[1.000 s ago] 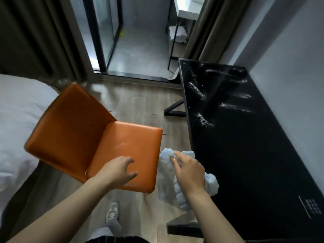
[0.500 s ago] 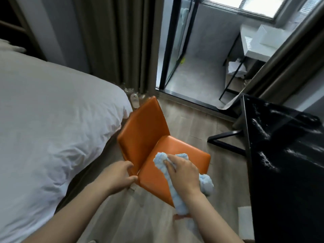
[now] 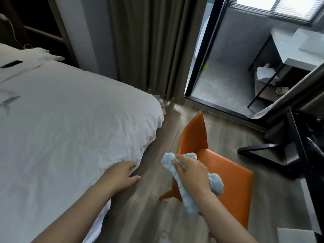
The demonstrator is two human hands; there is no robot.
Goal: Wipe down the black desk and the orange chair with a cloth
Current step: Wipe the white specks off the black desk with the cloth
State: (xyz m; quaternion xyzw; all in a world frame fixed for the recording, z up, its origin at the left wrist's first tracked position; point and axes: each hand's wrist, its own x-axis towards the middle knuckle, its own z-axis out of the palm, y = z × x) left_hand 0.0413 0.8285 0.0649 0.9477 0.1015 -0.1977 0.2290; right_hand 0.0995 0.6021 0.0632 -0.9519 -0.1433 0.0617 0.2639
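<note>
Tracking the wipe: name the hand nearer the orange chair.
Right. The right hand, holding the cloth, is over the orange chair; the left hand is apart, by the bed.

White-duvet bed (image 3: 61, 128) fills 9 o'clock. Olive floor-length curtain (image 3: 149, 46) at 12. Black-framed glass door (image 3: 201, 55) at 1, grey floor (image 3: 224, 85) behind it. Daylight from window with blinds (image 3: 289, 7) at 2, white-topped black-frame stand (image 3: 287, 50) below. Wood-plank floor (image 3: 228, 130) centre.

Bunched blue cloth (image 3: 190, 202), upright orange chair (image 3: 231, 186)
</note>
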